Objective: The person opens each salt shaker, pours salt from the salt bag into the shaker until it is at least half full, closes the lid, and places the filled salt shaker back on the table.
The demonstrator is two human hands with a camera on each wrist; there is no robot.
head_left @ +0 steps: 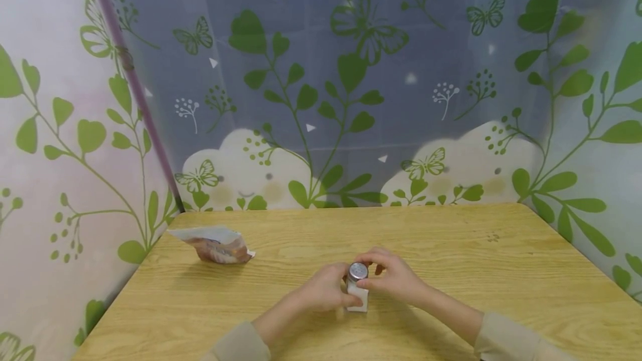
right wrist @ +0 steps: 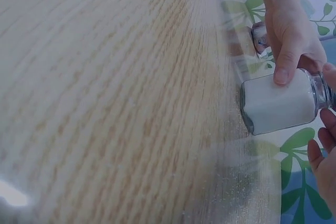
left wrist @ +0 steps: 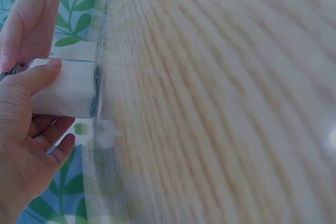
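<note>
A square glass shaker (head_left: 360, 293) filled with white powder or grains stands upright over the table, near its front middle. Its silver cap (head_left: 358, 271) has small holes on top. My left hand (head_left: 327, 288) grips the glass body, the thumb lying across the front face; this thumb (left wrist: 44, 76) also shows in the left wrist view. From the other side my right hand (head_left: 396, 276) pinches the cap between thumb and fingers. The right wrist view shows the white filling through the clear glass (right wrist: 278, 103), with the shaker's base close to the wooden surface.
A crumpled brown and white plastic bag (head_left: 223, 248) stands at the left of the wooden table (head_left: 431, 233). Fabric walls (head_left: 311, 71) printed with green leaves and butterflies enclose the back and both sides.
</note>
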